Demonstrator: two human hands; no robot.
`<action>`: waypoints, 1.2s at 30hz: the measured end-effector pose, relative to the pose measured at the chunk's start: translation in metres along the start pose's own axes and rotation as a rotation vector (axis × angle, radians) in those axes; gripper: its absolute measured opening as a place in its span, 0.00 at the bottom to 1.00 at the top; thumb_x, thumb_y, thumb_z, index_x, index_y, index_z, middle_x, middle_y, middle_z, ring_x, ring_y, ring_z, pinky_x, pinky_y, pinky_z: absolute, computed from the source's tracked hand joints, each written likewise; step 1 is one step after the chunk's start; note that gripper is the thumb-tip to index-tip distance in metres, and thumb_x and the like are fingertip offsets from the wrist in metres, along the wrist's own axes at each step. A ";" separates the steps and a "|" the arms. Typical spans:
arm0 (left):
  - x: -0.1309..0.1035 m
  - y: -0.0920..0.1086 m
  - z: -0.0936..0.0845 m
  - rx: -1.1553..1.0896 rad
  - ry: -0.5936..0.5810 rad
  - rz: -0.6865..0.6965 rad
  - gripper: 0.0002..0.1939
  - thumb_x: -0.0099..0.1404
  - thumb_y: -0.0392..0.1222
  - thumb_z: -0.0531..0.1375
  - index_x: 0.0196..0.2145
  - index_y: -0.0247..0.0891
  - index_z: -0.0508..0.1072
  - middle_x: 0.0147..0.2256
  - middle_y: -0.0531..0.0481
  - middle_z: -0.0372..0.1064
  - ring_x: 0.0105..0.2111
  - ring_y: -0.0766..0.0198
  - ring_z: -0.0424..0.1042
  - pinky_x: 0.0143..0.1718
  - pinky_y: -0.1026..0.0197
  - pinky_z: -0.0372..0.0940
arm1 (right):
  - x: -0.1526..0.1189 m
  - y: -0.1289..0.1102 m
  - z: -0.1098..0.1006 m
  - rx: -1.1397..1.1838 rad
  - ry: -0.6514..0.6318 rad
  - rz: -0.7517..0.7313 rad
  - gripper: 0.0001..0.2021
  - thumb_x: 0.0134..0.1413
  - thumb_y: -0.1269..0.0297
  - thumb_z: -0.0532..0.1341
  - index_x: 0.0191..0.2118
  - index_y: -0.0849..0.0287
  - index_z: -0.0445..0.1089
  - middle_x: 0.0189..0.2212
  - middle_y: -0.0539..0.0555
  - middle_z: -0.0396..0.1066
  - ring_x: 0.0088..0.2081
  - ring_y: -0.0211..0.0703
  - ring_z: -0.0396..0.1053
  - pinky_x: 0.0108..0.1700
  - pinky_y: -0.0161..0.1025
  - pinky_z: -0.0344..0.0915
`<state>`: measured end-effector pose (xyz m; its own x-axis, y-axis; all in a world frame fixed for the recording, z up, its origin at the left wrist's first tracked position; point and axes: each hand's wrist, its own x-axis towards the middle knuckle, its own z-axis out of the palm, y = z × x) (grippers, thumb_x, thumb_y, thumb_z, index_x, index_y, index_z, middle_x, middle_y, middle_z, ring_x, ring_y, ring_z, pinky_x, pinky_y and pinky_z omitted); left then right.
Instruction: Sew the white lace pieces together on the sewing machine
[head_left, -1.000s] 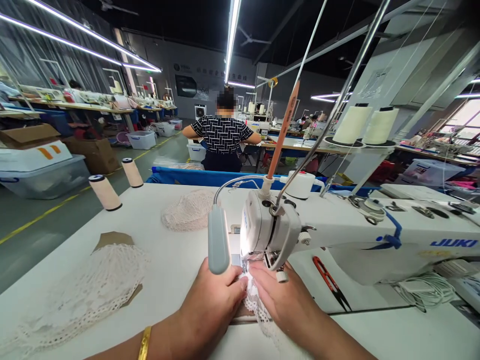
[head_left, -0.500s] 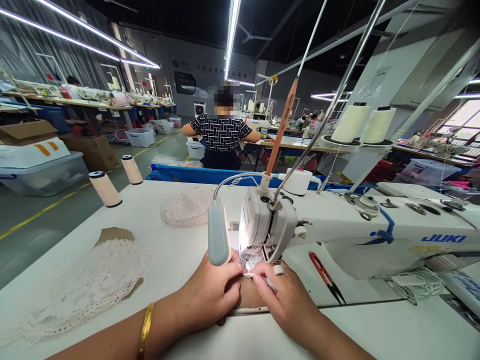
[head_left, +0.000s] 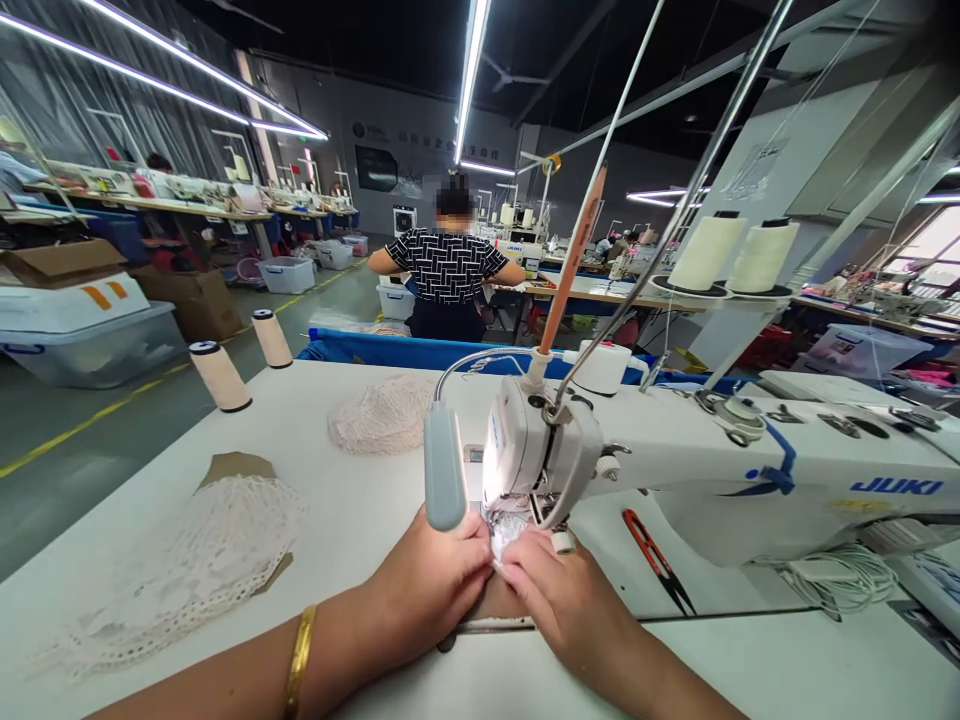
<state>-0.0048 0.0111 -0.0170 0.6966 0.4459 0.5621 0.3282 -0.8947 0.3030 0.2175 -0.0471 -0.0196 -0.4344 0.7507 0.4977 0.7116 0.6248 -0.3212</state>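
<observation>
At the needle area of a white sewing machine (head_left: 525, 450), a small piece of white lace (head_left: 508, 532) lies lit by the lamp (head_left: 445, 470). My left hand (head_left: 439, 575) pinches the lace's left edge, its thumb and fingers closed together. From the right, my right hand (head_left: 562, 590) grips the same lace close to the presser foot, fingertips bent over it. The fingertips of both hands nearly meet in front of the needle. Brown card (head_left: 501, 600) shows under and between them. The needle itself is hidden by the machine head.
White lace pieces (head_left: 202, 550) lie on the table at left, with another lace pile (head_left: 382, 415) behind. Red thread snips (head_left: 658, 560) rest right of my right hand. Two thread cones (head_left: 219, 377) stand at the far left edge. A person (head_left: 448, 265) sits ahead, facing away.
Both hands have drawn closer together at the lace, and the left thumb has tucked in. More white lace shows by the presser foot. The whole view has shifted slightly.
</observation>
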 end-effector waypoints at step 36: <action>-0.006 0.005 -0.007 0.174 -0.009 0.108 0.11 0.71 0.26 0.59 0.39 0.40 0.76 0.35 0.49 0.79 0.36 0.56 0.76 0.43 0.52 0.68 | -0.004 0.001 -0.003 -0.069 -0.037 -0.145 0.11 0.73 0.74 0.56 0.50 0.56 0.75 0.42 0.55 0.80 0.42 0.52 0.74 0.46 0.48 0.69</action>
<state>-0.0121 0.0044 -0.0133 0.7390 0.3475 0.5772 0.3559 -0.9288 0.1035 0.2219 -0.0499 -0.0194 -0.5543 0.6618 0.5048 0.6756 0.7120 -0.1917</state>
